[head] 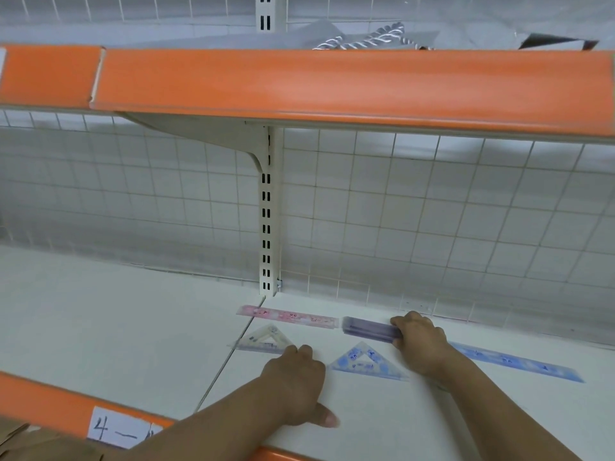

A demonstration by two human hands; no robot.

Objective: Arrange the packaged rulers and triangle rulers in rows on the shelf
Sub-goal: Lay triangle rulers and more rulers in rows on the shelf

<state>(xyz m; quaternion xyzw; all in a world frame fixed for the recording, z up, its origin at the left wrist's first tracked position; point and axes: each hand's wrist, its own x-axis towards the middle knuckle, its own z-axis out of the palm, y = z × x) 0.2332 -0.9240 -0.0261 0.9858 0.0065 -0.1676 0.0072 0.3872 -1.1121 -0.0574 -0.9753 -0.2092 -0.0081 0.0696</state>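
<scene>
On the white shelf [133, 327], three flat straight rulers are laid along the back: pink ruler [288, 316], purple ruler [369, 328], grasped by the right hand [421, 341], and blue ruler [512, 361]. Two clear triangle rulers [266, 341] are set in front, the left one touched by the unclenched left hand [296, 377]

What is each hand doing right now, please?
Left hand: open, fingertips resting on the pale triangle ruler.
Right hand: closed around the purple ruler.
</scene>
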